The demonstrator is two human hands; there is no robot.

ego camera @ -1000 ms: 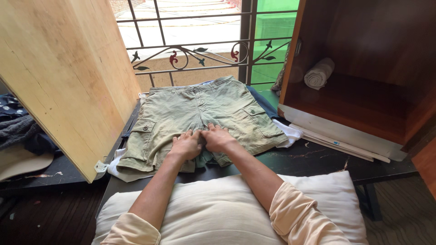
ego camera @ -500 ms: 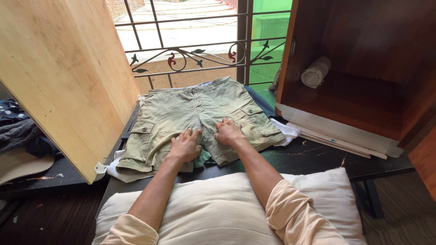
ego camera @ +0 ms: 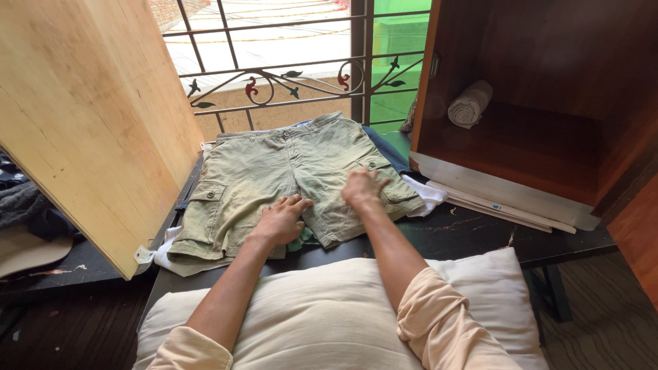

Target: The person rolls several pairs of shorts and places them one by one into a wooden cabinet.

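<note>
Olive cargo shorts [ego camera: 274, 171], table's [ego camera: 466, 236] front edge: our right hand [ego camera: 363, 186] has slid outward, left hand [ego camera: 281, 219] stays; both flat, open, smoothing.

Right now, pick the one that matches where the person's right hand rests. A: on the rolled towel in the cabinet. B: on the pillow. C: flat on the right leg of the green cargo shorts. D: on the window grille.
C: the right hand lies flat on the right leg of the green cargo shorts, beside the flap pocket, far from the rolled towel in the cabinet.
</note>
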